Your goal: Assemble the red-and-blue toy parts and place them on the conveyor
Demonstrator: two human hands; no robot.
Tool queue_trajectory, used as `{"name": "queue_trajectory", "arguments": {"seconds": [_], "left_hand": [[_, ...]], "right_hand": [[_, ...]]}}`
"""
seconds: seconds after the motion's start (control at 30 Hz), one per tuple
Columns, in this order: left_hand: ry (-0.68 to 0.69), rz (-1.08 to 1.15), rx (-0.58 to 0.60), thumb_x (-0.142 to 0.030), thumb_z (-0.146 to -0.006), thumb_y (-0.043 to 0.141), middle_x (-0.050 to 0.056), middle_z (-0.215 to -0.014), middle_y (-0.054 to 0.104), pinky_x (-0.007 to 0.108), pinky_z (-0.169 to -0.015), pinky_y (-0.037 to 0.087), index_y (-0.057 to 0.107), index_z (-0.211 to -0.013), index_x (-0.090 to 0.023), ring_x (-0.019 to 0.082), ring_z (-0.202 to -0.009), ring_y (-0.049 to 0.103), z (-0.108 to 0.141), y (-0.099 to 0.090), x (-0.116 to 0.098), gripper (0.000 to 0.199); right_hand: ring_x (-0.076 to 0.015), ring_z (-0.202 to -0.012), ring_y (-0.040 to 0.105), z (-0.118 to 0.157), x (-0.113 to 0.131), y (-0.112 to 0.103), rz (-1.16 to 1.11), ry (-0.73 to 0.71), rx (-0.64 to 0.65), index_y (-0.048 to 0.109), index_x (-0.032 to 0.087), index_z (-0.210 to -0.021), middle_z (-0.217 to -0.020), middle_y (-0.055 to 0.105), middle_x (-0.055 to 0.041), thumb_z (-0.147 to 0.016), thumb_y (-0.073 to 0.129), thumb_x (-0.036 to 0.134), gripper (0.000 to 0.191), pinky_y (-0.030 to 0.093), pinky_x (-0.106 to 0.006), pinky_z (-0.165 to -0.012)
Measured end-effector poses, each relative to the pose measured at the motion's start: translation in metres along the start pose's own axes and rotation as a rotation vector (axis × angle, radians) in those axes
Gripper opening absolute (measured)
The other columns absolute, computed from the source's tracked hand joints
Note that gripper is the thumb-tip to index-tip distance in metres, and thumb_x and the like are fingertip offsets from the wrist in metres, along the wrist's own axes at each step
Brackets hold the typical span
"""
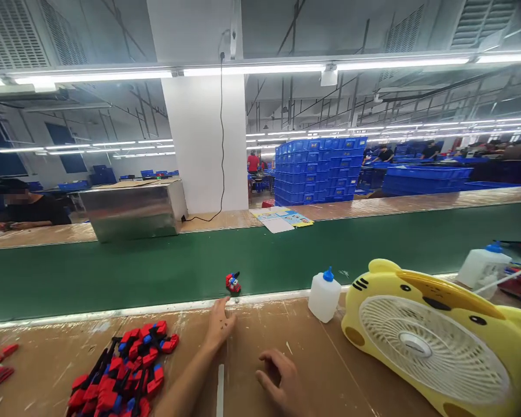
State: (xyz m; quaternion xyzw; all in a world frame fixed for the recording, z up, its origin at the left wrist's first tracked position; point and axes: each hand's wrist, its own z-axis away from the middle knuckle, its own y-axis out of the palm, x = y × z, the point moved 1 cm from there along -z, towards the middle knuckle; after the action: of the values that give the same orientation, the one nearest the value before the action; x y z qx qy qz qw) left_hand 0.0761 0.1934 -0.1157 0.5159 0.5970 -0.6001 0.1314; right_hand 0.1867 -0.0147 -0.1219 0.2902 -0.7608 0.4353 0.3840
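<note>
Hands: both bare and empty as far as I can see; the left hand [220,324] has its fingers stretched out and spread from the thumb, while the right hand [280,379] is loosely curled, with a gap between thumb and forefinger.
Green belt [156,272]: runs right across in front of the person, with just one small toy on the stretch beside the hands.
Brown bench [325,376]: on the near side of the belt, under both hands, and most of the loose toy parts I can see lie on it.
Yellow fan [417,344]: animal-faced, leaning back on the bench, well to the right of the right hand.
Heap [130,362]: red, blue and black pieces piled left of the left forearm, many of them; by my reading, the greater share sits here, off the belt. How finished each one is, I can't tell through the tangle.
White bottle [325,298]: blue-tipped, upright by the belt's edge, just beside the fan, with neither hand on it.
Small toy [233,282]: red and blue with a black part sticking up, resting on the belt just past the left fingertips, seemingly untouched. One out there, then, against a whole pile here.
</note>
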Motion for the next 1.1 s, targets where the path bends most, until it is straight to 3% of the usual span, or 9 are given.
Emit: {"name": "queue_trajectory", "arguments": {"seconds": [0.1,0.23,0.4,0.7,0.83,1.1], "left_hand": [[0.015,0.152,0.081,-0.026,-0.085,0.048,0.012,-0.102,0.069,0.033,-0.085,0.051,0.065,-0.103,-0.014,0.024,-0.096,0.066,0.054,0.005,-0.006,0.027],[0.112,0.247,0.204,-0.022,-0.081,0.053,0.004,-0.074,0.068,0.026,-0.064,0.044,0.071,-0.081,-0.016,0.018,-0.069,0.060,0.092,0.006,-0.022,0.018],[0.184,0.278,0.281,-0.012,-0.071,0.057,0.003,-0.071,0.069,0.025,-0.061,0.040,0.075,-0.077,-0.016,0.016,-0.066,0.058,0.093,0.002,-0.027,0.019],[0.209,0.205,0.335,-0.013,-0.070,0.059,0.005,-0.080,0.073,0.025,-0.069,0.046,0.077,-0.086,-0.017,0.018,-0.072,0.063,0.093,0.008,-0.020,0.024],[0.207,0.179,0.354,-0.012,-0.072,0.058,0.004,-0.073,0.072,0.024,-0.062,0.045,0.077,-0.090,-0.017,0.016,-0.064,0.061,0.093,0.011,-0.018,0.027],[0.210,0.161,0.352,-0.004,-0.065,0.057,0.001,-0.066,0.068,0.023,-0.060,0.042,0.078,-0.090,-0.017,0.015,-0.059,0.057,0.093,0.010,-0.018,0.035]], "right_hand": [[-0.0220,-0.072,0.061,0.001,0.001,-0.001,0.013,0.072,0.016,0.065,0.020,-0.085,-0.077,0.065,-0.0049,-0.088,0.055,0.046,0.028,0.047,-0.031,-0.065],[-0.0235,-0.071,0.062,0.003,0.000,-0.001,0.035,0.110,0.052,0.066,0.020,-0.079,-0.075,0.068,-0.0059,-0.088,0.053,0.053,0.037,0.046,-0.031,-0.062],[-0.0260,-0.074,0.065,0.006,0.000,-0.002,0.067,0.108,0.050,0.068,0.020,-0.078,-0.075,0.070,-0.0073,-0.086,0.054,0.060,0.043,0.051,-0.034,-0.067],[-0.0300,-0.083,0.070,0.005,0.003,0.000,0.081,0.125,0.143,0.074,0.021,-0.088,-0.089,0.076,-0.0105,-0.086,0.057,0.055,0.038,0.056,-0.041,-0.075],[-0.0303,-0.084,0.070,0.005,0.000,0.001,0.081,0.134,0.151,0.075,0.021,-0.092,-0.093,0.076,-0.0113,-0.086,0.056,0.056,0.040,0.057,-0.041,-0.076],[-0.0291,-0.079,0.069,0.005,0.001,0.000,0.114,0.123,0.164,0.073,0.020,-0.084,-0.086,0.075,-0.0110,-0.087,0.055,0.057,0.041,0.056,-0.039,-0.072]]}}
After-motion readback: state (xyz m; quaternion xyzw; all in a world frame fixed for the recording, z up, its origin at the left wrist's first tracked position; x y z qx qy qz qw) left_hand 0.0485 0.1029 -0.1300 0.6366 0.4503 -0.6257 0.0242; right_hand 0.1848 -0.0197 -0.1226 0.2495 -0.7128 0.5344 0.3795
